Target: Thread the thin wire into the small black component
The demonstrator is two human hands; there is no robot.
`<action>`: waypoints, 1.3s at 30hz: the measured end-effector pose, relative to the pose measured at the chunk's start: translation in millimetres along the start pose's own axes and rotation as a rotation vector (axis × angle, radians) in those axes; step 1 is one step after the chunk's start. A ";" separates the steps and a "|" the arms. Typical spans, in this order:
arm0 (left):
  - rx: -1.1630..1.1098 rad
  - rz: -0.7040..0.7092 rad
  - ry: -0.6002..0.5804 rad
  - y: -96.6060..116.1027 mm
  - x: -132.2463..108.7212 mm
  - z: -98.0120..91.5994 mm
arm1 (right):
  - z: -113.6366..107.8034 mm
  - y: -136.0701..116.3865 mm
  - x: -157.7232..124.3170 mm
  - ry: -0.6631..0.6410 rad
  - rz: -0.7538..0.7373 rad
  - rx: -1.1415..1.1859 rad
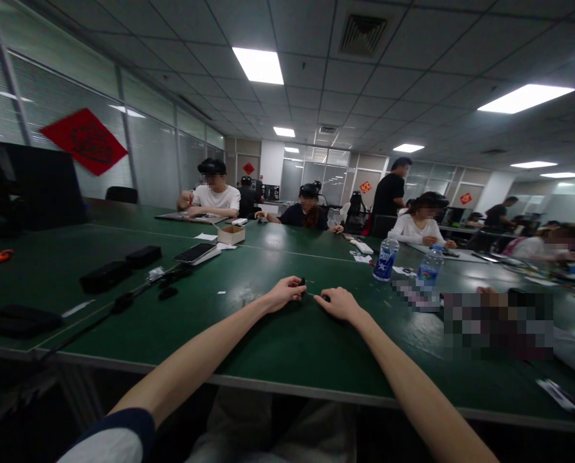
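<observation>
My left hand rests low over the green table, its fingers closed round a small black piece that stands up past the fingertips. A short gap to the right, my right hand is closed with the thumb pressed on a small dark object. A thin, light line runs between the two hands; whether it joins the held pieces is too small to tell. Both forearms reach in from the table's front edge.
To the right stand two water bottles. On the left lie black cases, a phone, a cable and an orange item. Further back is an open cardboard box. Several people sit across the table; a blurred-out patch covers the right side.
</observation>
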State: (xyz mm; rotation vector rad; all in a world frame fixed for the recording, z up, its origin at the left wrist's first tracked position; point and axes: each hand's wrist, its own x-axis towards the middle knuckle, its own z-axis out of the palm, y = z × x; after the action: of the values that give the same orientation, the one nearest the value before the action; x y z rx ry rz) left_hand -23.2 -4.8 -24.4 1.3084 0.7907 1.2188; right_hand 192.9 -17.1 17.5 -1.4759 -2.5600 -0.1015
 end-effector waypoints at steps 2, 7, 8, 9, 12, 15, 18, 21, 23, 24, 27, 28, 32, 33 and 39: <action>0.000 0.008 -0.009 0.5 -0.5 0.3 | -0.8 0.0 -0.7 -0.001 -0.007 0.008; 0.002 0.006 0.009 3.4 -2.7 3.1 | -2.8 0.2 -2.4 0.013 -0.047 0.021; 0.002 0.004 0.015 3.8 -3.0 3.6 | -3.3 0.1 -2.7 0.020 -0.051 0.021; 0.002 0.003 0.020 4.1 -3.2 4.0 | -3.7 -0.1 -2.9 0.024 -0.052 0.022; -0.001 0.009 0.023 3.3 -2.8 3.6 | -5.0 -1.1 -3.6 0.021 -0.045 0.022; -0.005 0.014 0.011 1.1 -1.4 1.6 | -5.3 -1.9 -3.6 0.021 -0.043 0.011; -0.006 0.007 0.000 -0.8 0.3 -0.4 | -3.9 -1.8 -2.9 0.034 -0.045 -0.018; -0.008 0.003 -0.006 -1.5 1.1 -1.4 | -1.8 -1.3 -2.0 0.044 -0.041 -0.037; -0.007 0.003 -0.009 -1.4 1.1 -1.5 | -0.7 -1.2 -1.6 0.047 -0.036 -0.033; -0.007 0.002 -0.009 -1.2 1.0 -1.4 | -0.4 -1.1 -1.6 0.047 -0.037 -0.027; -0.010 -0.004 -0.001 -0.5 0.6 -1.0 | 0.3 -1.0 -1.7 0.048 -0.043 -0.006; -0.012 -0.006 0.002 -0.3 0.5 -0.9 | 0.7 -1.0 -1.7 0.050 -0.041 -0.002; -0.020 -0.001 0.000 0.2 0.7 -1.5 | 4.9 -0.8 -0.5 0.065 -0.038 0.037; -0.023 0.002 -0.003 0.2 0.9 -1.9 | 6.7 -0.9 0.1 0.071 -0.038 0.055; -0.042 -0.001 -0.015 0.5 1.9 -4.3 | 14.5 -1.2 3.1 0.084 0.022 0.110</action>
State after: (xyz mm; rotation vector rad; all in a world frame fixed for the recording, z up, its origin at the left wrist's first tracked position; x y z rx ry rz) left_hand -26.9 -1.9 -24.2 1.2806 0.7514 1.2174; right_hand 188.6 -12.8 3.9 -1.4284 -2.4413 -0.0193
